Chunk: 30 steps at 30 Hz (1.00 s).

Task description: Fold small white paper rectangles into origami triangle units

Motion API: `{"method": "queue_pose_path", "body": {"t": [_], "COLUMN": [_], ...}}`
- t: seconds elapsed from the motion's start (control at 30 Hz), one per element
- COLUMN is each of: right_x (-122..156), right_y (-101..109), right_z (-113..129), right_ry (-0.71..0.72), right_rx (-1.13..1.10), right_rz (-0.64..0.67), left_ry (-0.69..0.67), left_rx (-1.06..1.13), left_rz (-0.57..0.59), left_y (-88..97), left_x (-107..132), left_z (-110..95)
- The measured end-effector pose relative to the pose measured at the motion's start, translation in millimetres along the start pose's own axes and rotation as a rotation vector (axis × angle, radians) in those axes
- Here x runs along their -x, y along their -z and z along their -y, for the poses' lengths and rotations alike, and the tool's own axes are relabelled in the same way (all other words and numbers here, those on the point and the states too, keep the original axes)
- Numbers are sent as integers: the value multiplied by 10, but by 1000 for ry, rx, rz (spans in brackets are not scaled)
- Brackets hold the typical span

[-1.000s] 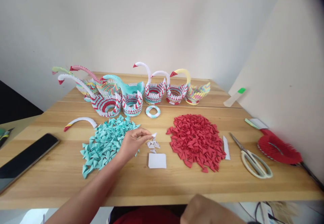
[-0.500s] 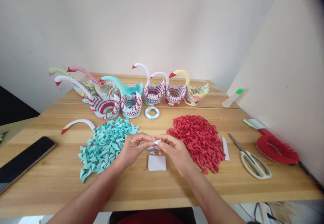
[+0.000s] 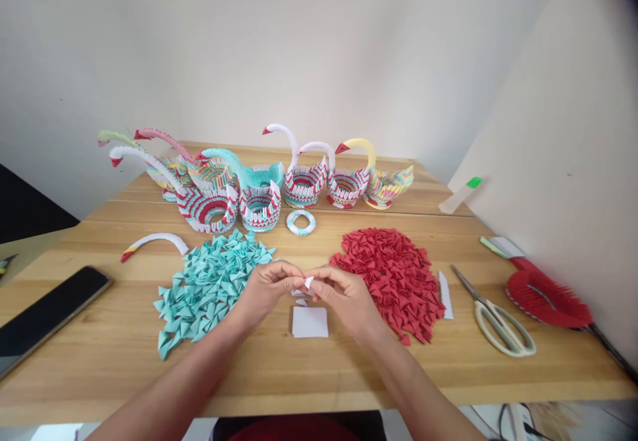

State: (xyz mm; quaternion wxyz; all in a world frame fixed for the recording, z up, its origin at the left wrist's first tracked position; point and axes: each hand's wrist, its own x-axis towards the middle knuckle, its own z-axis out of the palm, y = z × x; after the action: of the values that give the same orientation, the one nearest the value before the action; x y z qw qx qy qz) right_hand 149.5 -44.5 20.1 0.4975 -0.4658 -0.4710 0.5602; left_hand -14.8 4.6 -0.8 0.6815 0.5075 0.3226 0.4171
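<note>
Between the fingertips of both hands is a small folded piece of white paper (image 3: 309,283). My left hand (image 3: 272,288) pinches it from the left and my right hand (image 3: 343,293) from the right; the fingers cover much of it. Just below, a stack of white paper slips (image 3: 310,322) lies on the table, with a few small white pieces (image 3: 301,302) behind it, partly hidden by my hands. Left of my hands spreads a heap of teal folded paper triangles (image 3: 212,288). A heap of red folded triangles (image 3: 389,275) lies to the right.
Several paper swans (image 3: 207,208) stand along the back, with a white-and-teal paper ring (image 3: 301,222) before them. A curved white neck piece (image 3: 157,239) and a phone (image 3: 52,315) lie left. Scissors (image 3: 498,318), a white strip (image 3: 445,296) and a red brush (image 3: 548,295) lie right.
The white paper between my fingertips now looks narrower and more upright, folded or turned. My hands hold nearly the same place, and the view has shifted slightly.
</note>
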Motion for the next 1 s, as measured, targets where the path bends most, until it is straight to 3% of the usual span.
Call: {"method": "queue_pose_path", "body": {"t": [0.33, 0.5, 0.67, 0.8, 1.0], "right_x": [-23, -72, -134, -165, -164], "right_y": [24, 57, 41, 13, 30], "right_z": [-31, -34, 42, -40, -159], "right_ry": [58, 35, -84, -135, -130], "right_rx": [121, 177, -61, -275, -390], "right_rz": [-1, -7, 40, 69, 89], "left_ry": [-11, -108, -254, -329, -292], "left_rx": [-35, -181, -306, -380, -278], "left_rz": [-14, -77, -64, -80, -115], "left_y": [-22, -30, -20, -10, -27], "left_x": [23, 44, 52, 43, 38], "left_z": [-55, -31, -19, -25, -34]}}
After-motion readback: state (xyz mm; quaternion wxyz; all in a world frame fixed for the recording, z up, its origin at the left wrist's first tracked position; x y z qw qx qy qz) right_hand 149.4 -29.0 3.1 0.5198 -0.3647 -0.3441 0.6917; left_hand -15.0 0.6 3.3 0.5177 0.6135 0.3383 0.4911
